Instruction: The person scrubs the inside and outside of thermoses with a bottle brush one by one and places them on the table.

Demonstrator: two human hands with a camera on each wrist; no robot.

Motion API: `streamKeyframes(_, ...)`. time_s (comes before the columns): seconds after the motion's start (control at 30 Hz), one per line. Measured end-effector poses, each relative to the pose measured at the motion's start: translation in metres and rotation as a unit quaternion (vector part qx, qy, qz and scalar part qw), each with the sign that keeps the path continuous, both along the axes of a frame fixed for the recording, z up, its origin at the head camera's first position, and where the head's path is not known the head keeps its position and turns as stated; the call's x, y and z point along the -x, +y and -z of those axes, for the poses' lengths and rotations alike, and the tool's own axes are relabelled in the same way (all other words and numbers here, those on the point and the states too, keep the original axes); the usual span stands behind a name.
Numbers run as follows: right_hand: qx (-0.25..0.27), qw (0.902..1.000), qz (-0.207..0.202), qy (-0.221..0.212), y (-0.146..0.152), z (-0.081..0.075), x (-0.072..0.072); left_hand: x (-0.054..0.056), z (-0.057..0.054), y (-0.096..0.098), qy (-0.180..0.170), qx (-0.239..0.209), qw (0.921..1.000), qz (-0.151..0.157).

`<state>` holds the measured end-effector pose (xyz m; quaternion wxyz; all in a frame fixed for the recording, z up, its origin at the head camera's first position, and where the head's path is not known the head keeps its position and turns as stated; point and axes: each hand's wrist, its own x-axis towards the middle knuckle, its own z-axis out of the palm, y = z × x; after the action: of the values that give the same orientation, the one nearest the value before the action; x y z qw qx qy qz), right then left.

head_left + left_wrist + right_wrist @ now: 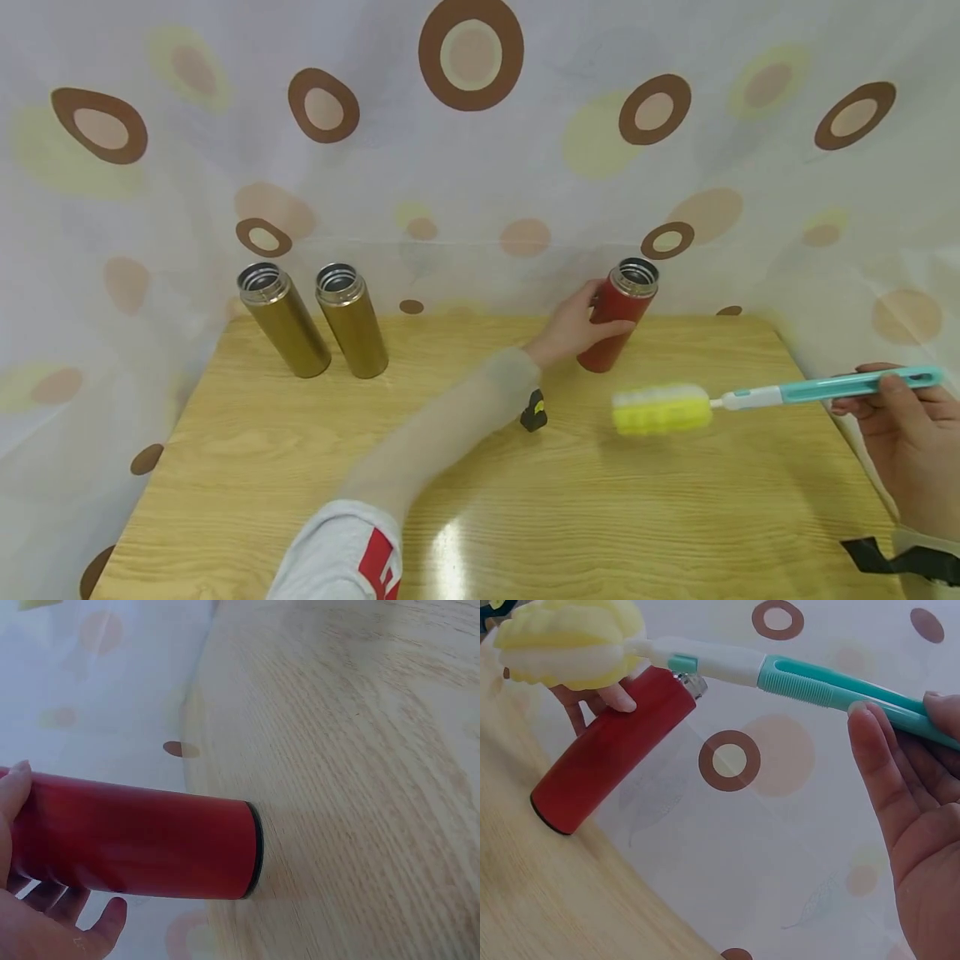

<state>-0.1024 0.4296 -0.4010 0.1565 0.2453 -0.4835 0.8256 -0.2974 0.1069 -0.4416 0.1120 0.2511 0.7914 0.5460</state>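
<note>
An uncapped red thermos bottle (pixel 621 317) stands at the back right of the table. My left hand (pixel 576 329) grips it from the left, and in the left wrist view its fingers curl around the red bottle (pixel 142 840). My right hand (pixel 911 437) pinches the teal handle of a bottle brush (pixel 832 387) at the table's right side. The brush's yellow and white sponge head (pixel 662 410) points left, above the table in front of the bottle. In the right wrist view the sponge head (pixel 566 645) partly covers the left hand.
Two open gold thermos bottles (pixel 288 325) (pixel 352 325) stand side by side at the back left of the wooden table (pixel 247 467). A patterned cloth (pixel 480 183) hangs behind and along the sides. A black strap piece (pixel 534 411) shows by the left wrist.
</note>
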Motion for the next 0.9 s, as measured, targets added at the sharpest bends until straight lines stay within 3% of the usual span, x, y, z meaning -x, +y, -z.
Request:
streamKeyframes(0.2, -0.018, 0.9997, 0.014, -0.008, -0.005, 0.001, 0.0, -0.002, -0.003, -0.004, -0.017, -0.023, 0.9994, -0.02)
streamKeyframes(0.63, -0.018, 0.9995, 0.024, -0.012, -0.012, -0.003, 0.005, -0.007, -0.008, -0.022, -0.008, -0.047, 0.9976, -0.05)
streamKeyframes(0.9, 0.013, 0.9999, -0.008, -0.008, -0.014, -0.004, 0.008, -0.017, -0.011, -0.036, -0.02, -0.072, 0.996, -0.05)
